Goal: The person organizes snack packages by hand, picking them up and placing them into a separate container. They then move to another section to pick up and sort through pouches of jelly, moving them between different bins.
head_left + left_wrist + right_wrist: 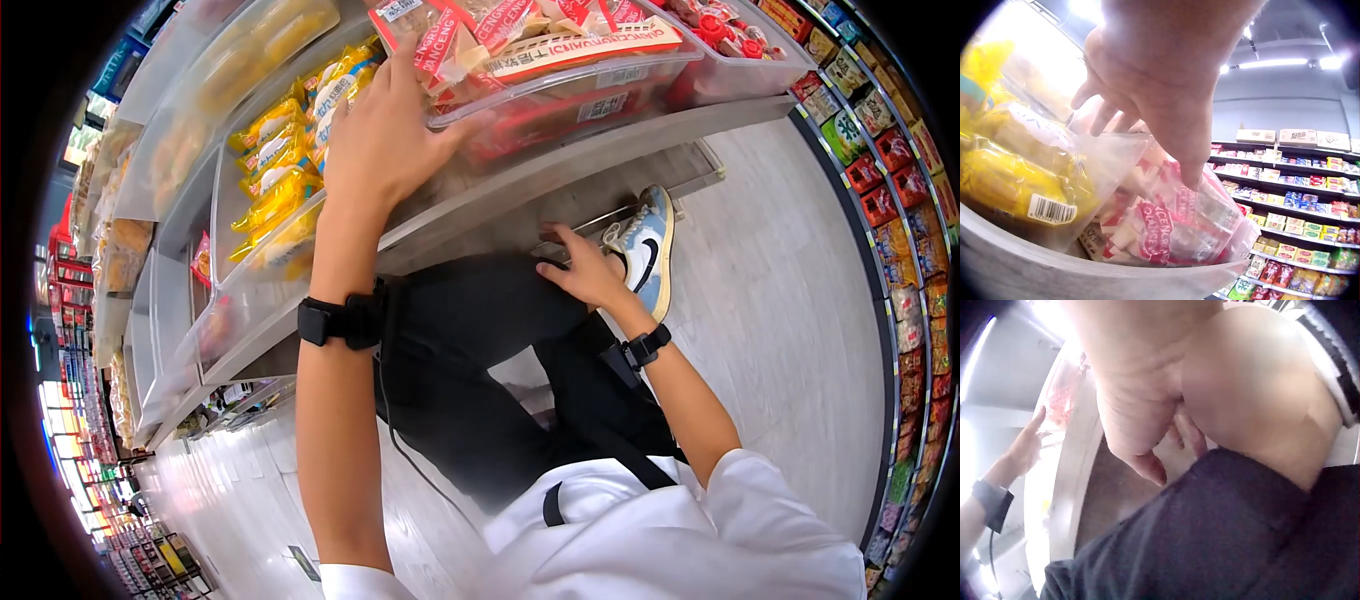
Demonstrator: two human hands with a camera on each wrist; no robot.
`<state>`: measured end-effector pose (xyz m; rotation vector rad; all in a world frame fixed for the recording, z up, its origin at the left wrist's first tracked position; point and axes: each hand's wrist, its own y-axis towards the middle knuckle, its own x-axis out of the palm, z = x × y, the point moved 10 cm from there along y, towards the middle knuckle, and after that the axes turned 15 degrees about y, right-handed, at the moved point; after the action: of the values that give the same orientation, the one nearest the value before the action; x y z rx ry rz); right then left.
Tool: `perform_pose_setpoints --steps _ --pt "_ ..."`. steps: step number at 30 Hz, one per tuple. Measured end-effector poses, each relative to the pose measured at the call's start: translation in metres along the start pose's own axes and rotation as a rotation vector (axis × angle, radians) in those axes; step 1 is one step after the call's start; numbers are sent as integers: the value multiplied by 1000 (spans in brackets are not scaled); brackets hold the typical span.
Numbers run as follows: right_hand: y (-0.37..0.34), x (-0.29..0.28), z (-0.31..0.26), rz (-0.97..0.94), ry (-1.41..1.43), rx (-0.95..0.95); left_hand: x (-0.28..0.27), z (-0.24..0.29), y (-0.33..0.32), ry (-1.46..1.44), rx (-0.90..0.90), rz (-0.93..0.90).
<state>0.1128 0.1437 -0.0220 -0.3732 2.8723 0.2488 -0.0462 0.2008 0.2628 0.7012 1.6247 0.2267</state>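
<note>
White shirt [640,535] foremost, left hand [385,135], fingers apart, over red-and-white packets [440,50] lettered "CENG" in clear tub [560,93], right hand [590,272], fingers apart, beside black-trousered knee [515,285], barcode [1052,209] on yellow packet [1013,178] (left wrist view only).

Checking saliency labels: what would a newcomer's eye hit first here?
The yellow packs, bright at the head view's upper left. Next, the left hand, between them and the red-and-white packs. Lower down, right of centre, the blue-and-white shoe stands out beside the right hand.
</note>
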Motion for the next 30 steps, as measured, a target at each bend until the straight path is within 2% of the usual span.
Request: perform_pose_setpoints --steps 2,5,6,12,30 --pt "-6 -4 4 33 -65 32 0 -1 0 -10 -14 -45" --pt "-17 -2 2 -31 -512 71 2 0 1 -47 -28 -77" --pt "-20 -4 2 -20 -524 82 1 0 0 -57 -43 -79" --pt "-18 0 10 -75 -384 110 2 2 0 -90 -68 -112" --pt "-17 2 22 -76 -327 153 4 1 0 -83 -61 -122"
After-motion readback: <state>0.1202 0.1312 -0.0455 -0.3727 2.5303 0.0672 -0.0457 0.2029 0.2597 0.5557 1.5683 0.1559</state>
